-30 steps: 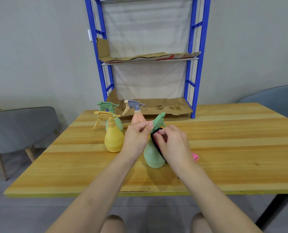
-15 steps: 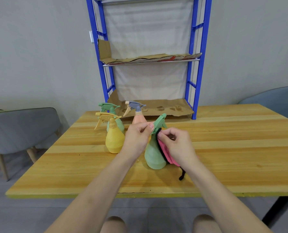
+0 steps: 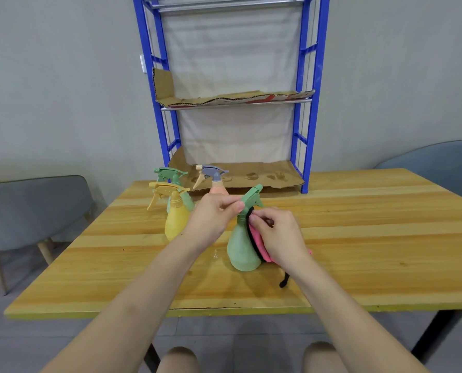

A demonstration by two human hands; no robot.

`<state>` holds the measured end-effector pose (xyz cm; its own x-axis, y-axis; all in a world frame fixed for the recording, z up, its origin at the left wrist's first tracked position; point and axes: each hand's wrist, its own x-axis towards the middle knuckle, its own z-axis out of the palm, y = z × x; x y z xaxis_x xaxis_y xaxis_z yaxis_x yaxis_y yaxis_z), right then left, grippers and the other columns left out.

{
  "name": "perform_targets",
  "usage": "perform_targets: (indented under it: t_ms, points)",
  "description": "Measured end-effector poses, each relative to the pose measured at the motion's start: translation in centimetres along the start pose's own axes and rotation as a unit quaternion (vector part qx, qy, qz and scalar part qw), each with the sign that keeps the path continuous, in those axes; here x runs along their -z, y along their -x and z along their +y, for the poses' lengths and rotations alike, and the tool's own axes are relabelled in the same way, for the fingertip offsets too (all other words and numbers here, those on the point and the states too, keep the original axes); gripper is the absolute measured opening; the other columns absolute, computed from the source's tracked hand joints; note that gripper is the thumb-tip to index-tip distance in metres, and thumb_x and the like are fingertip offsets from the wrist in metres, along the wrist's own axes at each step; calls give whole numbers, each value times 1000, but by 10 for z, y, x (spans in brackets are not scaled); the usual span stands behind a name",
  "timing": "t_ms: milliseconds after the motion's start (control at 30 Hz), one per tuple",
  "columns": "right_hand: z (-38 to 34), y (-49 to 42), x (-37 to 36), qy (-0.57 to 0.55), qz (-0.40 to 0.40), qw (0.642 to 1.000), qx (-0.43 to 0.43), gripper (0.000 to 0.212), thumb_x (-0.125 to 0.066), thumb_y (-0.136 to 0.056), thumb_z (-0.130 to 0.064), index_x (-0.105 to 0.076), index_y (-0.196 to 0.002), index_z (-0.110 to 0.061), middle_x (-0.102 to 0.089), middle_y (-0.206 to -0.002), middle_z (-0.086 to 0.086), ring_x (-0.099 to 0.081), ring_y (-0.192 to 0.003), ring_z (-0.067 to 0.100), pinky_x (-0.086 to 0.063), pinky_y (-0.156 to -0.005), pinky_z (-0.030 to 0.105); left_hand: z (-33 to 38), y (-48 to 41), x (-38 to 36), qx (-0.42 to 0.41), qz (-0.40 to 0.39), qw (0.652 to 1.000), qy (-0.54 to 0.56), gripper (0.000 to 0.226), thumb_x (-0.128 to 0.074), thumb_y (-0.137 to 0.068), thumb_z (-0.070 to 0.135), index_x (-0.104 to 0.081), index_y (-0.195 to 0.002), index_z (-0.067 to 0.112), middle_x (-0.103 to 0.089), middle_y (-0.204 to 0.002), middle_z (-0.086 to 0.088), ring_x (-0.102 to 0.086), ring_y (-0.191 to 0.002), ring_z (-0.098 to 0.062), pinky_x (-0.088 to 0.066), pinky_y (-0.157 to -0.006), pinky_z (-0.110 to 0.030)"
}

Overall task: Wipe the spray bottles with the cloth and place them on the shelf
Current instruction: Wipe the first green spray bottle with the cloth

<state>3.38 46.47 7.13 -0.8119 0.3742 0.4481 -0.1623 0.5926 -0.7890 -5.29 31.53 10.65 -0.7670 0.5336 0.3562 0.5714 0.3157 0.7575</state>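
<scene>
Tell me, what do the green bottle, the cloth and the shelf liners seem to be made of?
Green bottle: probably matte plastic, smooth with a soft sheen. Cloth: soft pink fabric with black edging; it folds under the right hand. Shelf liners: brown cardboard with torn, corrugated edges.

Pale green bottle [image 3: 242,246], pink black-edged cloth [image 3: 258,242], yellow bottle [image 3: 175,220], blue shelf frame [image 3: 309,103], striped wooden table [image 3: 359,238].
</scene>
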Motion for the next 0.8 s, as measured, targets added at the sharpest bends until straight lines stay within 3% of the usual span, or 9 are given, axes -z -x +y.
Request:
perform_targets:
  t_ms: [100,167,267,333,500,667,800]
  points:
    - [6,8,4,-43,51,998,-16,41,-62,-100,-24,-66,-62,-40,-63,-57,-16,-65,-82,13,-53,-85,43,2,-4,-1,-3,11,998,-61,25,-53,-87,59,-62,-106,73,-69,-113,6,-60,-115,-22,-47,-104,-54]
    - [8,14,10,-83,130,988,-28,31,-64,-100,-23,-76,-74,-35,-69,-72,-9,-66,-88,7,-52,-85,34,6,-6,-1,0,25,995,-92,26,-55,-94,50,-63,-100,74,-67,-114,5,-55,-119,-27,-44,-105,-56]
    - [3,18,19,-110,220,969,-33,17,-67,-99,-18,-79,-96,-30,-70,-92,-7,-65,-88,1,-47,-79,16,10,-6,1,12,49,988,-148,26,-57,-106,31,-75,-117,46,-69,-118,3,-47,-118,-28,-38,-107,-53]
    - [4,16,22,-104,235,966,-21,15,-67,-100,-16,-80,-102,-22,-69,-95,-7,-63,-91,-2,-42,-77,6,10,-6,2,18,62,982,-175,26,-56,-106,28,-74,-122,40,-70,-118,5,-44,-113,-25,-38,-106,-51]
    - [13,2,14,-89,212,973,-2,17,-68,-99,-14,-81,-109,-19,-68,-99,-4,-63,-93,1,-42,-79,6,15,-1,-3,28,93,980,-174,22,-59,-104,37,-74,-120,43,-67,-122,13,-44,-119,-24,-37,-106,-48]
    - [28,-12,-7,-69,93,991,62,24,-64,-100,-11,-78,-117,-20,-70,-110,-11,-63,-109,11,-49,-96,27,14,-4,-5,19,96,975,-201,23,-58,-105,33,-76,-119,36,-65,-108,7,-48,-112,-25,-38,-97,-43]
    - [31,-19,-9,-100,50,992,61,22,-57,-104,-11,-76,-110,-19,-69,-98,-12,-62,-100,14,-50,-88,32,12,-5,-9,17,89,973,-212,23,-55,-106,31,-77,-115,30,-63,-105,2,-49,-110,-25,-38,-95,-43]
